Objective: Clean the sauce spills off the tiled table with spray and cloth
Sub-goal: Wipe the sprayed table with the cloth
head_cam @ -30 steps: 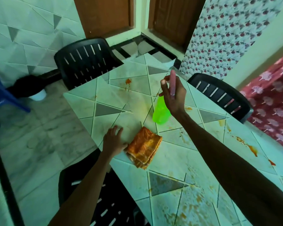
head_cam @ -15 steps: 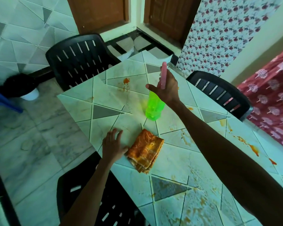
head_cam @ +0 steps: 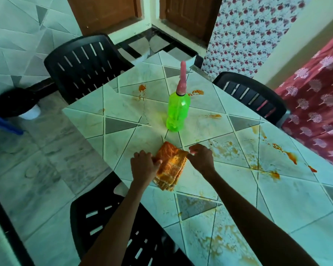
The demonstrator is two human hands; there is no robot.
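A green spray bottle (head_cam: 177,112) with a pink nozzle stands upright on the tiled table (head_cam: 229,181), with no hand on it. Nearer to me lies a folded orange cloth (head_cam: 171,166). My left hand (head_cam: 143,166) grips the cloth's left edge with curled fingers. My right hand (head_cam: 200,156) pinches the cloth's upper right corner. Orange sauce spills (head_cam: 284,152) streak the right side of the table, and smeared patches (head_cam: 225,240) lie near the front. Smaller spots (head_cam: 142,87) sit at the far end.
Three black plastic chairs surround the table: one at the far left (head_cam: 85,64), one at the far right (head_cam: 252,93), one at the near edge under my arms (head_cam: 123,227). A red patterned cloth (head_cam: 315,104) hangs at the right. Wooden doors are behind.
My right hand set the spray bottle down on the table and came back to the cloth. My left hand moved from flat on the table onto the cloth's left edge.
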